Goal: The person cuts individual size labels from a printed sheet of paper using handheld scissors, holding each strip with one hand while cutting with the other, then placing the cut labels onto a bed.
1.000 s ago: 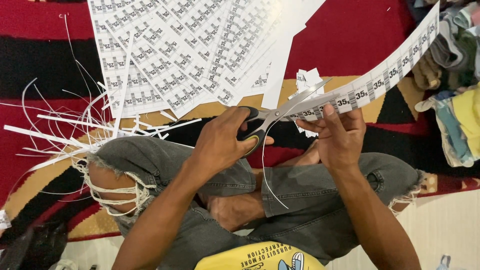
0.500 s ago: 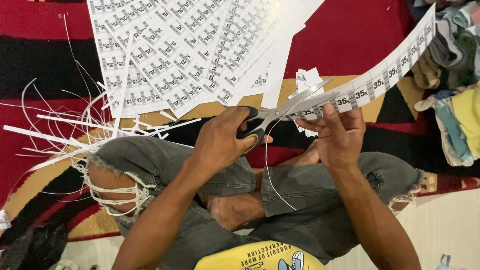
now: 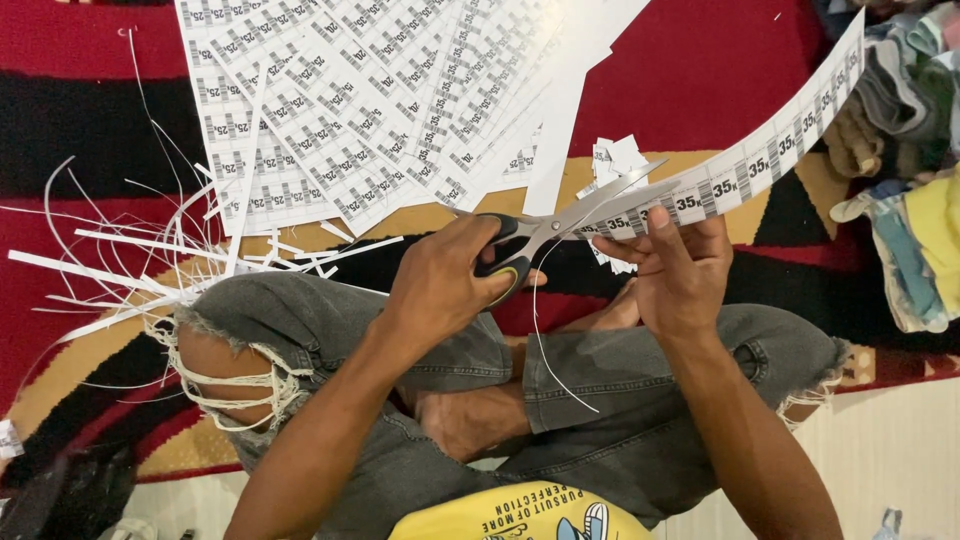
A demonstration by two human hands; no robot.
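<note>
Your left hand (image 3: 440, 285) grips the black-handled scissors (image 3: 560, 228), fingers closed through the loops, just as 0.5 s ago. The blades sit slightly parted on the label strip (image 3: 760, 165). Your right hand (image 3: 680, 280) pinches that strip from below, fingers pressed together on its lower edge, right of the scissors; it has barely shifted. A thin offcut curl (image 3: 545, 350) hangs below the scissors, a little longer than before. Uncut label sheets (image 3: 380, 100) lie above the scissors, paper slivers (image 3: 150, 270) to their left on the rug (image 3: 700, 70).
</note>
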